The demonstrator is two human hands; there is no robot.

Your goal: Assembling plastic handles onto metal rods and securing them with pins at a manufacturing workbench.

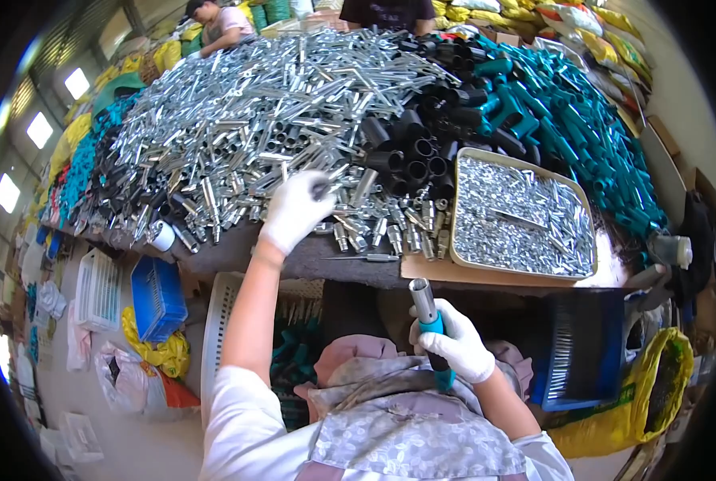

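Observation:
My left hand (298, 212), in a white glove, reaches to the front of a big pile of shiny metal parts (237, 104). Its fingers are closed on a small dark part (320, 190), whose exact kind I cannot make out. Held low in front of my apron, my right hand (460, 345), also gloved, grips a teal-and-black handle with a metal tube (424, 301). The open end of the tube points up and away from me. Small metal fittings (394, 236) lie along the table's near edge, right of my left hand.
A tray (452, 240) of tiny metal pieces stands at the right. Behind it are heaps of black sleeves (414, 156) and teal handles (542, 112). Below the table are a blue crate (562, 353) and a white basket (216, 345). A person (217, 28) works at the far side.

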